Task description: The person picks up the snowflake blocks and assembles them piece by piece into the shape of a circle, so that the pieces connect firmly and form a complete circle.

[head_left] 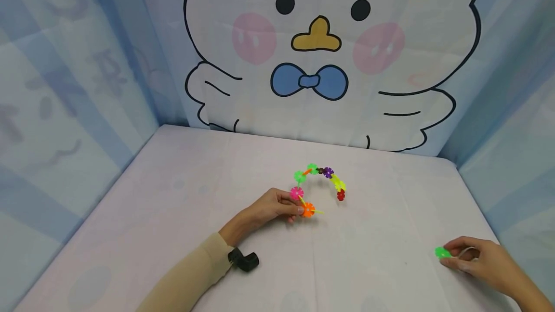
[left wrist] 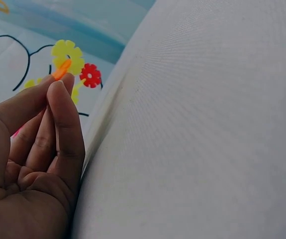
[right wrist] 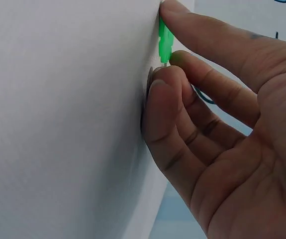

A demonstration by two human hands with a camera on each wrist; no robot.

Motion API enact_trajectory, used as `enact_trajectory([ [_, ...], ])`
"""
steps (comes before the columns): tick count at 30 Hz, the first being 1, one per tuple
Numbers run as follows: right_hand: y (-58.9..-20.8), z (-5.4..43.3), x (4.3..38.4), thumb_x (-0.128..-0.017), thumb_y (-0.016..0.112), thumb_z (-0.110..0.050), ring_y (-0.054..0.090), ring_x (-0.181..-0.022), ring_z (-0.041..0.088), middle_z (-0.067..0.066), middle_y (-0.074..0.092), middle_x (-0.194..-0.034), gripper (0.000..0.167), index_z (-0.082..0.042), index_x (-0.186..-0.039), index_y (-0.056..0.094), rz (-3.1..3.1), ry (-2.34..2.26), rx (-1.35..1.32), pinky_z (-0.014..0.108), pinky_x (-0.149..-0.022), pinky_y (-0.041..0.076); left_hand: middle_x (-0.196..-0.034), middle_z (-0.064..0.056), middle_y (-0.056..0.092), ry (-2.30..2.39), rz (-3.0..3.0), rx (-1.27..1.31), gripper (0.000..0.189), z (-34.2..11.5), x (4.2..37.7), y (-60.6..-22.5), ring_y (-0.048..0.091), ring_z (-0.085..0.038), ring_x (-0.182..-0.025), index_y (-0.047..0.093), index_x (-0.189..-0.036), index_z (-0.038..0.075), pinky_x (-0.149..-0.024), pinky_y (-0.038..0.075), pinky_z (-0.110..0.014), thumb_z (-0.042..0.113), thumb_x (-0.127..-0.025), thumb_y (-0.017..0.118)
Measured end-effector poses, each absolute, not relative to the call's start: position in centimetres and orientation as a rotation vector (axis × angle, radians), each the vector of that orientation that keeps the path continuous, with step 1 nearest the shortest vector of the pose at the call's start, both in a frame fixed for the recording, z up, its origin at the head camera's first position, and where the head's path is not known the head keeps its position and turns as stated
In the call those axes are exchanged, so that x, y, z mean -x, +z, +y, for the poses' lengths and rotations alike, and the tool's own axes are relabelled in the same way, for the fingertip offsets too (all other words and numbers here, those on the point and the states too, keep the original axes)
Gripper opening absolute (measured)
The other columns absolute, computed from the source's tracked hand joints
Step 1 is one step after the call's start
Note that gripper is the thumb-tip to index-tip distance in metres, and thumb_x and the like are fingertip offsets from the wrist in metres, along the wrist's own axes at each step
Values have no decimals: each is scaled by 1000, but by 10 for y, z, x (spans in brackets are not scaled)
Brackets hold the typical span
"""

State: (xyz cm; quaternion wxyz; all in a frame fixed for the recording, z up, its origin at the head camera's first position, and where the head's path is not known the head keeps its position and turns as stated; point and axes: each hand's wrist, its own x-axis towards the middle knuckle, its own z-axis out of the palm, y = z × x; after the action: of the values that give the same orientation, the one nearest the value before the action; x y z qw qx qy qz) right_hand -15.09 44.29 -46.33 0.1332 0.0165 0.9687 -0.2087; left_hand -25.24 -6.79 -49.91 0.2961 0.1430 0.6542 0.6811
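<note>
A curved chain of interlocking plastic snowflake discs (head_left: 312, 168) lies on the table, arching from an orange disc (head_left: 308, 210) round to a red one (head_left: 341, 195). At its near end my left hand (head_left: 275, 206) pinches the orange disc between thumb and fingers. A yellow piece juts out to the right of that disc. In the left wrist view, part of the orange disc (left wrist: 62, 69) shows beyond the fingertips, before a yellow disc (left wrist: 65, 52). Far to the right, my right hand (head_left: 481, 259) pinches a single green disc (head_left: 442, 253), seen edge-on in the right wrist view.
A pale cloth covers the table (head_left: 381, 235). Behind it hangs a curtain (head_left: 318, 119) with a cartoon bird, and blue and white curtains stand at both sides. A black curved object (head_left: 244, 260) is at the left sleeve cuff (head_left: 212, 252).
</note>
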Motion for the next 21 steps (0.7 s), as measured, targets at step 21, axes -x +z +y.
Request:
enact_trajectory([
  [21,-459,432,152,-98,76,-10,73,-69,8,4,72,-84,23,7,-104,61,2739,-967,21,28,-63,63,-87,-2,79,1811,1745,-368,22,-66,254,-500,67,-9,-65,74,-114,-9,-67,60,-21,5,-97,75],
])
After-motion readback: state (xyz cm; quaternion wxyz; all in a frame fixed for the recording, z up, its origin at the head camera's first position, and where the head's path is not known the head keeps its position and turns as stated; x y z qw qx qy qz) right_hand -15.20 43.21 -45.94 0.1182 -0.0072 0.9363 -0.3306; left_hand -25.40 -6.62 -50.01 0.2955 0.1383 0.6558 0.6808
